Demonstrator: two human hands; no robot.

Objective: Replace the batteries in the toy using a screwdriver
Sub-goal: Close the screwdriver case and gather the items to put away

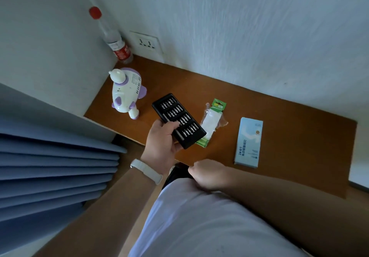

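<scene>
A white and purple toy (125,93) stands at the left end of the brown table (289,129). My left hand (160,143) holds a black tray of screwdriver bits (178,120) above the table's front edge, thumb across its top. Right of the tray lies a green and white battery pack (212,124) in clear plastic. My right hand (205,173) is curled at the table's front edge, close to my body; whether it holds anything is hidden.
A pale blue box (249,143) lies right of the battery pack. A clear bottle with a red cap (117,45) stands in the back left corner beside a wall socket (146,43). Blue curtain folds (56,169) hang at the left.
</scene>
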